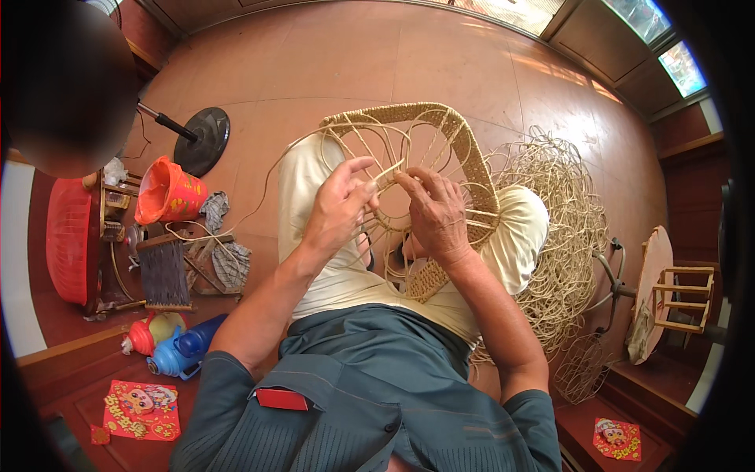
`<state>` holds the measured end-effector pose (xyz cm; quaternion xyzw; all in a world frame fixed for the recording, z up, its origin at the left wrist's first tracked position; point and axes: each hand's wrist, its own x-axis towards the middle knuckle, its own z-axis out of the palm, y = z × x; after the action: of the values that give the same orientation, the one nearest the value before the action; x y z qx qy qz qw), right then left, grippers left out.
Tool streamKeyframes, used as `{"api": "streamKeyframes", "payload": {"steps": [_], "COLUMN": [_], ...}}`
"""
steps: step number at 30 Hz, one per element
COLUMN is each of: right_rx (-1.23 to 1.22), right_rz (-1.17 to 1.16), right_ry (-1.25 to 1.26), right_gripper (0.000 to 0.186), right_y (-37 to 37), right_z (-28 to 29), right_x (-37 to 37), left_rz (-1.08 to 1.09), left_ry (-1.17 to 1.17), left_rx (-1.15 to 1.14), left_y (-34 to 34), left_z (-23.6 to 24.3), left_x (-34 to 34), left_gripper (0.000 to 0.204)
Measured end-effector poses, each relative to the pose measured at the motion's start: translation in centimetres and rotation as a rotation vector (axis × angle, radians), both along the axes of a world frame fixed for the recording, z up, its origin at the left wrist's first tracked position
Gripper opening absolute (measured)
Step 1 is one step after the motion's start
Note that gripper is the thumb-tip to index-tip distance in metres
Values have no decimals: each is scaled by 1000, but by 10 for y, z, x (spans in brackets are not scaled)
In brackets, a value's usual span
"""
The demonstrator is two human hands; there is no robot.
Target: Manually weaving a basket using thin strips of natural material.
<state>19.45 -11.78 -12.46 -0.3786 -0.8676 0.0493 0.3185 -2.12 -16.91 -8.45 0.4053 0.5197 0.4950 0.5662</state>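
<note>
Across my lap lies a woven straw-coloured frame [473, 161] with a plaited band and loops of cord around an inner ring. My left hand [340, 206] pinches a pale cord end [389, 168] between thumb and fingers, just left of the ring's upper edge. Close beside it, my right hand [434, 206] has its fingers bent down onto the ring, gripping the weave. From the work a long loose cord [271, 175] curves away to the left and down to the floor. Part of the ring is hidden behind my hands.
A large heap of loose cord [562, 236] lies right of my knee. To the left are an orange-red bucket [174, 193], a round black stand base [208, 141], a small folding stool [163, 271] and a blue flask [174, 358]. A wooden rack [683, 299] stands far right.
</note>
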Motion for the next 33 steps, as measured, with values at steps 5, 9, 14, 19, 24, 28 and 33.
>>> {"api": "streamKeyframes", "payload": {"steps": [5,9,14,19,24,28,33], "right_rx": [-14,-21,-29,-57,-19,-34,-90], "right_rz": [19,34,16,-13,18,5,-35], "right_ry": [-46,-120,-187,-194,-204,-197,-217], "right_gripper": [67,74,84,89,78,75,69], "right_y": [-1,-4,-9,-10,-7,-6,-7], "right_z": [5,10,10,8,12,11,15], "right_x": [3,-2,-2,-3,-6,-7,-11], "left_rz": [119,282,302,286,31,115,146], "left_ry": [48,10,-187,-105,287,793,906], "left_rx": [-49,-31,229,299,83,325,408], "left_y": [-8,39,99,62,15,26,55], "left_z": [4,29,78,88,16,12,-7], "left_x": [-56,-137,-169,-138,-42,-10,-9], "left_gripper": [51,41,39,25,24,32,32]}}
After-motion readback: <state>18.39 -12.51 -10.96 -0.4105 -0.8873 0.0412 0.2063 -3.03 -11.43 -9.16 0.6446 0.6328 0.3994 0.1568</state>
